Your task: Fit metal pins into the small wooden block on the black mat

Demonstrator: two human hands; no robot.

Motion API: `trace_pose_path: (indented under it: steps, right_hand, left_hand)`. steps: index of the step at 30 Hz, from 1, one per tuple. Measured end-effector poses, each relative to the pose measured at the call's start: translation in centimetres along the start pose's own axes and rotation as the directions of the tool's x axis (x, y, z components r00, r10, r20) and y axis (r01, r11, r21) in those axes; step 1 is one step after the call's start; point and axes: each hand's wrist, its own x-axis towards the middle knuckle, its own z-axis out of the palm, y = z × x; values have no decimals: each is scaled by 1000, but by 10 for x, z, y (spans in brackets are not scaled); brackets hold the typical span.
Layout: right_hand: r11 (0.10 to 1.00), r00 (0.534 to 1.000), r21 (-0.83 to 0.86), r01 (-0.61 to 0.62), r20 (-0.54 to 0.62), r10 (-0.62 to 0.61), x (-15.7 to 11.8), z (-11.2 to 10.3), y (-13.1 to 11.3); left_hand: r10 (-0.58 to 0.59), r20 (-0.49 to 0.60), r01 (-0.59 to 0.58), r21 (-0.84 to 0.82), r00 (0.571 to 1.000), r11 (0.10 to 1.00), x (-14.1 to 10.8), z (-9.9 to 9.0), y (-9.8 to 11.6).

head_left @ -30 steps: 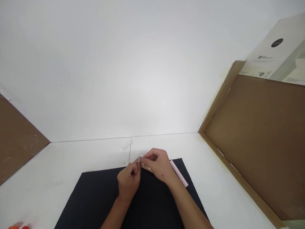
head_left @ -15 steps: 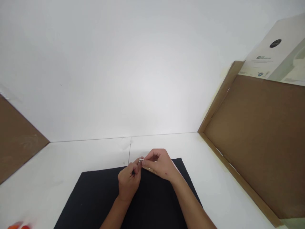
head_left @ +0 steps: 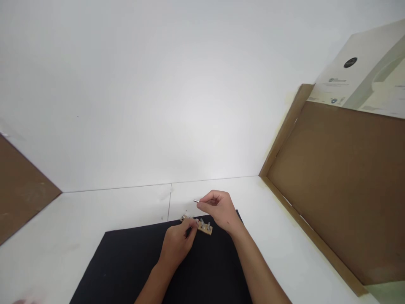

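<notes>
Item, one small metal pin (head_left: 196, 201) — pinched between thumb and forefinger of the right hand (head_left: 223, 211), raised above the far edge of the black mat (head_left: 136, 253), its free end pointing left. Item, one narrow wooden strip (head_left: 207, 230), set with upright metal fittings (head_left: 209, 226), at the mat's far edge, nearer the far right corner than the far left; the mat itself lies on the white worktop (head_left: 41, 236). Item, the left hand (head_left: 177, 245), low over the middle of the strip, its fingers narrow and bunched at the fittings; whether they grip a piece or merely touch the strip, one cannot tell. Change of record: a second ago the fingertips of both hands meet around a small metal piece; now they are apart, the right hand lifted off with the pin, the left lowered to the strip. Much more of the strip shows, while the pink bar formerly seen beside the right hand is out of sight. By judgement, the shared grip is over — the pin is in the right hand's sole keeping, clear of the strip, and the left is free to attend to the fittings.
</notes>
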Motion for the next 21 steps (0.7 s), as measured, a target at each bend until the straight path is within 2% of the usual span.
trace_pose_path:
  steps: [5, 8, 13, 21]
  right_hand:
    - [1000, 1000, 6, 9, 7, -9, -1, -1, -2]
    - [1000, 1000, -4, 8, 2, -8, -2, -1, -4]
    - [1000, 1000, -10, 2, -6, -2, -2, -1, -5]
    - [1000, 1000, -1, 6, 11, -6, -1, -2, -5]
  left_hand:
    - [-148, 88, 148, 8, 985, 989, 0, 2, -1]
    - [-180, 139, 186, -32, 974, 982, 0, 1, 0]
    - [-193, 135, 204, -74, 972, 976, 0, 2, 0]
    - [-125, 101, 129, -35, 987, 991, -1, 5, -5]
